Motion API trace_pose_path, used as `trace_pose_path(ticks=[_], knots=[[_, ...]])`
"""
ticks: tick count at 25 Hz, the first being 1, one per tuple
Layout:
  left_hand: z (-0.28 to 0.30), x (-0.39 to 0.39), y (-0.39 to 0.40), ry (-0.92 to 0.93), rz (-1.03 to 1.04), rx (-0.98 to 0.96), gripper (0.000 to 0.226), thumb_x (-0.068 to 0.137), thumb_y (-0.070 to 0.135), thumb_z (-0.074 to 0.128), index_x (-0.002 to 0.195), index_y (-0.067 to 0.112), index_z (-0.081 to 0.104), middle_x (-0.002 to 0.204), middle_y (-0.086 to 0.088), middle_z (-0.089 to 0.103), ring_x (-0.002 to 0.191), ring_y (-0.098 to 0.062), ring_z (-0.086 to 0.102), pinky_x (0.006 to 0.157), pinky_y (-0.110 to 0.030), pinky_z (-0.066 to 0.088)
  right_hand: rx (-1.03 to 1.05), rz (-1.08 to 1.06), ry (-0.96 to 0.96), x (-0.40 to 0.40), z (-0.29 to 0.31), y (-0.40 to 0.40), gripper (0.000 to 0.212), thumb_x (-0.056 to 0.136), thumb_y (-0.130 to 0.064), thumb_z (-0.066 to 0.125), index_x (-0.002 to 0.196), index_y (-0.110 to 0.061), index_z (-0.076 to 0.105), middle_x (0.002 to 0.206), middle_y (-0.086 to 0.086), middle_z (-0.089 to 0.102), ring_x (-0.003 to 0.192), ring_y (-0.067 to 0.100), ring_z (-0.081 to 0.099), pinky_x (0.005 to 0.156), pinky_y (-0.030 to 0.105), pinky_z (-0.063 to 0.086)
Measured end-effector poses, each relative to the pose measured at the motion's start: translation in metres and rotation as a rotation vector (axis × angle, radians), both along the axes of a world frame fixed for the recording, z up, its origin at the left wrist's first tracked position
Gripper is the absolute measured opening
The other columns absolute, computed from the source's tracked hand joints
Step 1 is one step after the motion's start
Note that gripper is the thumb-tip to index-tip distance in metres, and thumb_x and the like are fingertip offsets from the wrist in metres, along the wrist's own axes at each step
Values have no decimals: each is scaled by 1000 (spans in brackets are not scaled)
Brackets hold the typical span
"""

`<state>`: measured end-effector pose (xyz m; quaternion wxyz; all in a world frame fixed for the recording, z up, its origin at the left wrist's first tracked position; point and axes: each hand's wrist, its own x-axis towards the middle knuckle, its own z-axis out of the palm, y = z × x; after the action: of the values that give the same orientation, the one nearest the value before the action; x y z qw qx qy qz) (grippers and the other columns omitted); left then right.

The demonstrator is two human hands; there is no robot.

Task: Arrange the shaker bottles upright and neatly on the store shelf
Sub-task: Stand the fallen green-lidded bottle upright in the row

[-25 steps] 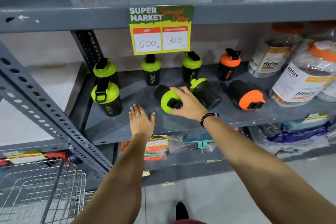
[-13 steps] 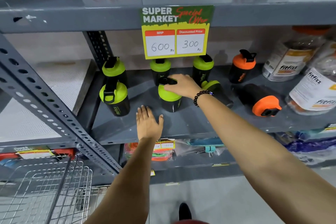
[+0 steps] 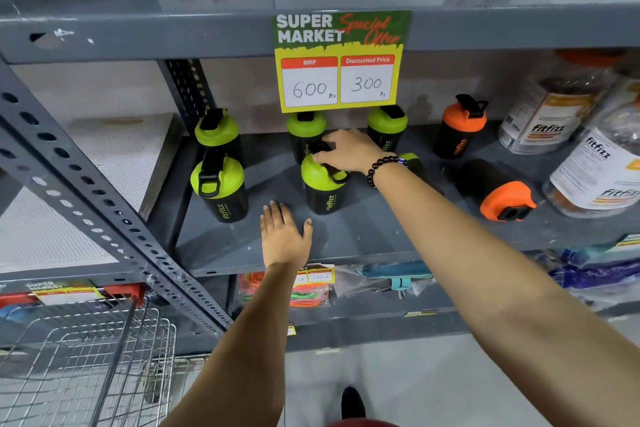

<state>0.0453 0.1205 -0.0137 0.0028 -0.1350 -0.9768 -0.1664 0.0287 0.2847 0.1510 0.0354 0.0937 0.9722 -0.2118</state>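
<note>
On the grey metal shelf (image 3: pixel 363 232), right hand (image 3: pixel 349 151) grips a domed green-lidded shaker (image 3: pixel 322 184).

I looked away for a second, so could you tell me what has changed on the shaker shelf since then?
The right hand tipped the green-lidded shaker from lying on its side to upright in the front row, and still grips its lid. The left hand stayed flat on the shelf. The orange-lidded shaker and another green one still lie on their sides.
</note>
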Motion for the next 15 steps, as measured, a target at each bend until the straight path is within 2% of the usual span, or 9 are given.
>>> trace_pose_path(ticks=[5, 9, 13, 15], knots=[[0, 0, -1, 5, -3, 5, 72, 96, 49, 31, 149, 2, 18, 159, -19, 15, 149, -32, 8, 122, -40, 4, 33, -123, 38, 0, -6, -8, 50, 86, -51, 51, 118, -14, 59, 118, 12, 63, 105, 30, 58, 83, 34, 49], [-1, 0, -1, 3, -1, 3, 72, 96, 49, 31, 149, 2, 18, 159, -19, 15, 149, -32, 8, 122, -40, 3, 41, -113, 32, -1, -3, -10, 44, 84, -48, 51, 108, -13, 63, 110, 11, 66, 97, 30, 60, 75, 31, 47], [-1, 0, 0, 8, 4, 2, 73, 96, 50, 31, 149, 2, 19, 159, -19, 16, 148, -32, 9, 122, -40, 4, 50, -87, 29, -2, -2, -12, 41, 82, -48, 52, 102, -14, 65, 109, 11, 66, 97, 29, 59, 74, 30, 45], [-1, 0, 0, 9, 5, 1, 73, 96, 50, 31, 149, 2, 19, 159, -19, 17, 148, -32, 9, 122, -40, 4, 41, -86, 34, -2, -2, -12, 42, 81, -49, 52, 100, -14, 66, 107, 11, 66, 90, 28, 59, 73, 30, 47]])
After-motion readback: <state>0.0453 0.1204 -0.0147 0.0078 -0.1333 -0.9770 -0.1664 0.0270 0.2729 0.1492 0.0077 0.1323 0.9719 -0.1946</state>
